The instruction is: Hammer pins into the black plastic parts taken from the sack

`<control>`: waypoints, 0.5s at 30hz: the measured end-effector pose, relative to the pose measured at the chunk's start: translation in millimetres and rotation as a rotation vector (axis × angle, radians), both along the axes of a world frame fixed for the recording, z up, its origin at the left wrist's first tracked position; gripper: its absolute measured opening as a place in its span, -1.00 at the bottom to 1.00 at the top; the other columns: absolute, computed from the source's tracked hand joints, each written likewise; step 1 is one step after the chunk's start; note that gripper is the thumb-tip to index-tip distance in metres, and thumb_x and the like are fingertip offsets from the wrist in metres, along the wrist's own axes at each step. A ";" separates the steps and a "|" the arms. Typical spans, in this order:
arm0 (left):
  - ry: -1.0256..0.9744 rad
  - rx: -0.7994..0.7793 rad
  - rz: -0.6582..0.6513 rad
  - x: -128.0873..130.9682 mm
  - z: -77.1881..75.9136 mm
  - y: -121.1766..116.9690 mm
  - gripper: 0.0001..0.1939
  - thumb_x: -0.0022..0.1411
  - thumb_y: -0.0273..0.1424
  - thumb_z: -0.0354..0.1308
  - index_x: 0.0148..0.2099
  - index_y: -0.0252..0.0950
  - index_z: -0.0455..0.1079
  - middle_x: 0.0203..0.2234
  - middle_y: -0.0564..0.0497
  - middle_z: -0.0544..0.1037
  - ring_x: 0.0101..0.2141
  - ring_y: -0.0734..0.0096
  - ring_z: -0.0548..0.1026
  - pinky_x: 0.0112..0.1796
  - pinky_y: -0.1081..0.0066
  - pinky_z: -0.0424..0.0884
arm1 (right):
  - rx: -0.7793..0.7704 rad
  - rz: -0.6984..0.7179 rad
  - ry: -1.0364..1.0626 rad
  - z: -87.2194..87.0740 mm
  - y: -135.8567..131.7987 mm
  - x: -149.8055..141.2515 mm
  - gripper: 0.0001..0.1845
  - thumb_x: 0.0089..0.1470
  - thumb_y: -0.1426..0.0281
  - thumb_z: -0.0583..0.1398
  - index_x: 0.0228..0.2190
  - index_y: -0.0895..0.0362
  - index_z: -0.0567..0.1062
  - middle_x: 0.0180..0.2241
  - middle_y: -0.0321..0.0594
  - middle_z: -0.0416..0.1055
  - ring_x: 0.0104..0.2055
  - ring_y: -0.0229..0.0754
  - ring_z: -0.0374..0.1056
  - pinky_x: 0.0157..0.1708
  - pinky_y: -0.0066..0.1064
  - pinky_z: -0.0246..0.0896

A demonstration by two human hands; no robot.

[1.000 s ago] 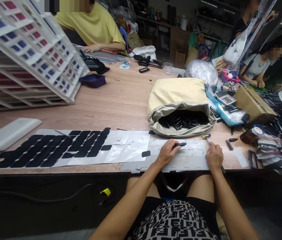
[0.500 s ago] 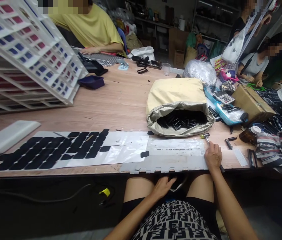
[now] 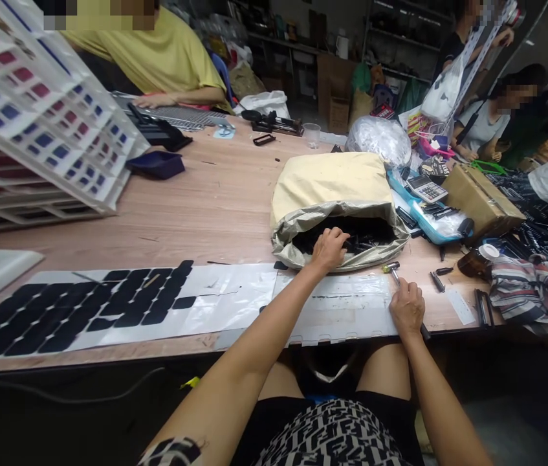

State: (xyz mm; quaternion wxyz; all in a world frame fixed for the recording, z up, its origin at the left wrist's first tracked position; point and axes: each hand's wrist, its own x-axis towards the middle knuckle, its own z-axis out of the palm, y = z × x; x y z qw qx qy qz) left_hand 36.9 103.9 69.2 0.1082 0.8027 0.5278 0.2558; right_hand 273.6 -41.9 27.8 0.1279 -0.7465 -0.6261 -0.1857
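My left hand (image 3: 330, 249) reaches into the mouth of the cream sack (image 3: 329, 178), fingers loosely bent and somewhat apart over small black parts (image 3: 368, 238). Its fingertips are partly hidden, and I see nothing held in them. Close to the table's front edge, my right hand (image 3: 407, 308) is closed around a small hammer (image 3: 391, 266). The hammer's yellow-tipped head points away from me, and its dark handle end shows below the hand. Between the arms lies a clear plastic sheet (image 3: 339, 317) on the table.
White paper (image 3: 225, 285) with black rounded pieces (image 3: 50, 307) covers the front left. A white plastic crate (image 3: 123, 188) leans at the left. To the right are a calculator (image 3: 427, 189), cardboard box (image 3: 482, 202), brown jar (image 3: 475, 262) and striped cloth (image 3: 536, 288). Other people sit around.
My left hand has risen from my lap and gone forward into the sack's mouth. My right hand still grips the hammer in about the same place. The view has turned slightly right.
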 end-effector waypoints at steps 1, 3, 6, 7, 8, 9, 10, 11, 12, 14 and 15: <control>0.052 0.012 -0.004 2.2 -4.0 12.2 -0.64 0.19 -0.49 0.22 0.06 -0.21 0.49 -0.06 -0.12 0.48 -0.01 0.07 0.37 -0.03 0.17 0.34 | -0.005 -0.003 0.002 0.0 0.0 -0.1 -0.62 0.18 0.47 0.06 0.03 0.12 0.42 -0.26 -0.13 0.30 -0.18 -0.08 0.17 -0.29 -0.33 0.01; 0.114 -0.005 -0.020 3.5 -9.0 25.8 -0.71 0.20 -0.48 0.22 -0.01 -0.20 0.52 -0.11 -0.11 0.49 -0.02 0.07 0.37 -0.05 0.19 0.33 | -0.013 -0.010 0.005 0.4 -0.2 -0.6 -0.62 0.18 0.48 0.06 0.02 0.12 0.42 -0.26 -0.13 0.30 -0.18 -0.08 0.18 -0.28 -0.33 0.01; 0.102 -0.027 0.005 -3.6 -8.0 24.5 -0.81 0.21 -0.44 0.23 -0.11 -0.24 0.55 -0.17 -0.12 0.50 -0.05 0.09 0.37 -0.06 0.21 0.32 | -0.024 -0.016 0.016 2.0 -0.7 -2.0 -0.62 0.19 0.47 0.06 0.03 0.12 0.42 -0.25 -0.13 0.31 -0.18 -0.09 0.18 -0.27 -0.33 0.03; 0.071 -0.023 0.015 -8.4 -6.8 19.1 -0.83 0.21 -0.43 0.24 -0.13 -0.26 0.56 -0.19 -0.11 0.50 -0.06 0.10 0.37 -0.06 0.21 0.32 | -0.028 -0.018 0.022 2.6 -0.9 -2.5 -0.62 0.19 0.47 0.06 0.03 0.12 0.42 -0.25 -0.13 0.31 -0.18 -0.08 0.18 -0.26 -0.33 0.03; 0.025 -0.017 0.019 -13.9 -6.0 11.1 -0.84 0.21 -0.41 0.25 -0.14 -0.27 0.56 -0.20 -0.11 0.50 -0.08 0.12 0.38 -0.06 0.22 0.32 | -0.031 -0.018 0.028 3.2 -1.1 -2.9 -0.62 0.19 0.47 0.06 0.03 0.12 0.42 -0.25 -0.13 0.31 -0.18 -0.08 0.18 -0.26 -0.33 0.04; -0.037 -0.013 0.018 -20.0 -6.3 0.7 -0.84 0.21 -0.40 0.25 -0.14 -0.27 0.56 -0.22 -0.10 0.50 -0.10 0.14 0.38 -0.07 0.23 0.33 | -0.034 -0.017 0.033 3.6 -1.2 -3.3 -0.62 0.19 0.47 0.06 0.03 0.12 0.42 -0.25 -0.12 0.31 -0.18 -0.08 0.18 -0.26 -0.33 0.04; -0.108 -0.015 0.008 -26.1 -8.1 -11.7 -0.83 0.21 -0.38 0.26 -0.13 -0.26 0.56 -0.23 -0.07 0.50 -0.13 0.17 0.39 -0.07 0.24 0.33 | -0.034 -0.016 0.037 4.0 -1.1 -3.5 -0.62 0.19 0.47 0.05 0.03 0.13 0.43 -0.24 -0.12 0.30 -0.17 -0.08 0.18 -0.26 -0.33 0.04; -0.181 -0.031 -0.012 -31.8 -11.5 -25.7 -0.82 0.21 -0.37 0.26 -0.13 -0.25 0.56 -0.25 -0.05 0.50 -0.15 0.21 0.40 -0.08 0.26 0.34 | -0.031 -0.017 0.037 4.2 -0.9 -3.5 -0.61 0.20 0.47 0.04 0.03 0.13 0.43 -0.24 -0.11 0.30 -0.17 -0.08 0.18 -0.26 -0.33 0.04; -0.245 -0.062 -0.038 -36.7 -16.6 -40.4 -0.83 0.21 -0.36 0.26 -0.13 -0.24 0.55 -0.27 -0.03 0.51 -0.17 0.23 0.41 -0.09 0.27 0.34 | -0.028 -0.016 0.034 4.4 -0.5 -3.3 -0.61 0.20 0.46 0.04 0.04 0.13 0.43 -0.24 -0.11 0.30 -0.17 -0.08 0.18 -0.27 -0.33 0.03; -0.330 -0.149 -0.076 -43.3 -30.2 -68.2 -0.85 0.19 -0.37 0.27 -0.16 -0.22 0.56 -0.31 0.00 0.52 -0.20 0.26 0.42 -0.11 0.28 0.35 | -0.016 -0.018 0.029 4.4 0.8 -2.0 -0.61 0.21 0.45 0.03 0.03 0.13 0.44 -0.25 -0.10 0.31 -0.19 -0.08 0.18 -0.28 -0.33 0.03; -0.353 -0.189 -0.079 -44.9 -37.4 -79.5 -0.85 0.17 -0.37 0.28 -0.17 -0.21 0.56 -0.31 0.01 0.52 -0.20 0.26 0.42 -0.12 0.28 0.35 | -0.013 -0.016 0.031 4.4 1.5 -0.9 -0.62 0.21 0.45 0.03 0.02 0.13 0.44 -0.25 -0.10 0.31 -0.19 -0.08 0.18 -0.28 -0.33 0.03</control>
